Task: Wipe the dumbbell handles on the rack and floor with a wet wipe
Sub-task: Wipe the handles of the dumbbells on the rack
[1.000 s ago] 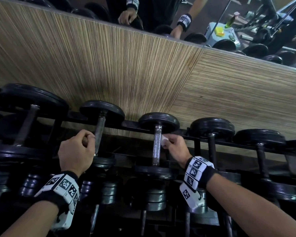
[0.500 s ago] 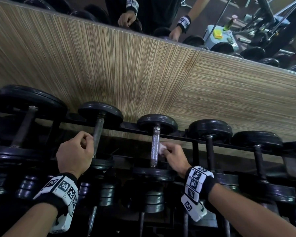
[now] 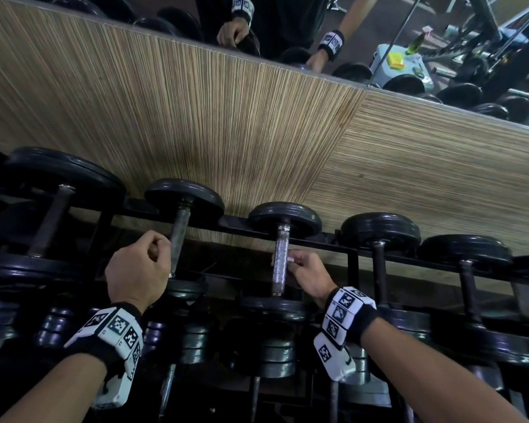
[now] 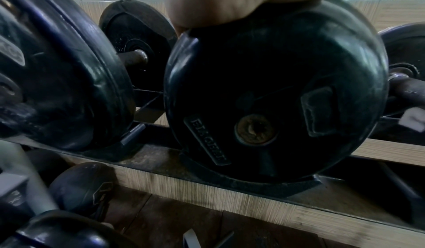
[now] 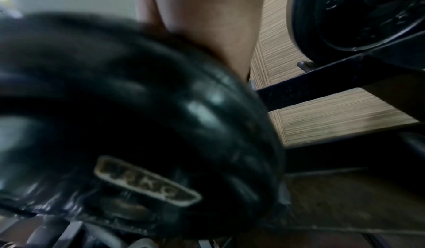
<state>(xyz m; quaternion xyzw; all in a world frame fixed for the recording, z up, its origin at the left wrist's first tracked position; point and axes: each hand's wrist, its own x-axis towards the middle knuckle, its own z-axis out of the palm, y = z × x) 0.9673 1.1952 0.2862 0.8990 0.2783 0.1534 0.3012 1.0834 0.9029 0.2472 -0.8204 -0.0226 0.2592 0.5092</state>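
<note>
A row of black-plated dumbbells lies on the top rail of a dark rack point(image 3: 345, 249). My right hand point(image 3: 294, 262) pinches a small white wet wipe point(image 3: 290, 259) against the right side of a shiny knurled dumbbell handle point(image 3: 279, 276), about halfway along it. The wipe point(image 4: 412, 121) also shows at the right edge of the left wrist view. My left hand point(image 3: 158, 250) is a loose fist beside the neighbouring duller handle point(image 3: 179, 236), with its fingers not wrapped round the bar. In the right wrist view a blurred plate point(image 5: 138, 106) hides the fingers.
A striped wood-look wall panel point(image 3: 226, 132) stands right behind the rack, and a mirror point(image 3: 409, 41) above it reflects me and gym gear. More dumbbells point(image 3: 379, 233) fill the rail on both sides. A lower tier point(image 3: 272, 355) holds smaller ones.
My right hand has slid the wipe along the knurled handle, from near the far plate to about mid-handle. The left fist has stayed beside its handle.
</note>
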